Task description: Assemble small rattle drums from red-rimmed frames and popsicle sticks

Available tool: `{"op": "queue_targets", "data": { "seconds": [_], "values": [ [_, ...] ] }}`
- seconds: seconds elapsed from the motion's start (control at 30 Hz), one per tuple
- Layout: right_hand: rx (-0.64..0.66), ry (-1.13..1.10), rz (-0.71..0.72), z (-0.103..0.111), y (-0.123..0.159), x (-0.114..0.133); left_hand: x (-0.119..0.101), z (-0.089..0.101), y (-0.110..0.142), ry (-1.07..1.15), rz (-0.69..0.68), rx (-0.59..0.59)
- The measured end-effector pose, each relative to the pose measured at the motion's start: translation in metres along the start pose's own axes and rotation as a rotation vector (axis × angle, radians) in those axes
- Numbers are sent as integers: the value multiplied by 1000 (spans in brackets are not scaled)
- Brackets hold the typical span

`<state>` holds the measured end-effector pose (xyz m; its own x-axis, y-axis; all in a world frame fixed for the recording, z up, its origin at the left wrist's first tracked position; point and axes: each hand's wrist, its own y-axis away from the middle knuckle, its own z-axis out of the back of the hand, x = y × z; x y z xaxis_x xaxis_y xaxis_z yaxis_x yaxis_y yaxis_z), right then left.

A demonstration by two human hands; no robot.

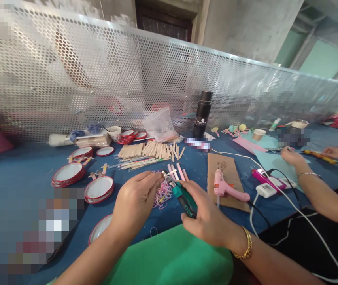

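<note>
Head view: cutting a thin stick w/ pliers, work looks only at an early part.

Left hand (136,202) is at centre of frame, fingers pinched closed on a small pale stick (170,173); right hand (206,215), just right of centre, is closed around the green-handled cutters (180,194), whose tip touches the stick. Cut is not finished, as far as I can judge. Several pink and white sticks (178,171) lie just behind the hands, and a big pile of wooden sticks (151,150) sits in upper centre, untouched. Red-rimmed lids (99,189) at left-centre carry nothing yet. Pink glue gun (229,189) rests on cardboard (226,182) at right-centre, unused now. Another person's hand (293,157) works at the right edge, separate.
</note>
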<state>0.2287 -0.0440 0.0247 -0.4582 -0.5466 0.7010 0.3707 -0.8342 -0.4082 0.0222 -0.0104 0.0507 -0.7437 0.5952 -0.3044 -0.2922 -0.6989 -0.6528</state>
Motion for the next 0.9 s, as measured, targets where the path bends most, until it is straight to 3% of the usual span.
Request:
{"op": "queue_targets", "data": {
  "seconds": [0.27,0.47,0.67,0.77,0.9],
  "values": [
    [-41,7,9,-2,1,-6,0,-2,0,10,-3,16],
    [39,-2,-53,1,1,-4,0,-2,0,-43,40,58],
    [59,-87,-133,25,-21,-4,6,2,-7,-5,179,16],
    [67,126,-172,47,-53,-18,10,1,-9,68,231,25],
    [248,613,-377,60,-101,-43,13,-4,-9,137,232,38]
  ]
}}
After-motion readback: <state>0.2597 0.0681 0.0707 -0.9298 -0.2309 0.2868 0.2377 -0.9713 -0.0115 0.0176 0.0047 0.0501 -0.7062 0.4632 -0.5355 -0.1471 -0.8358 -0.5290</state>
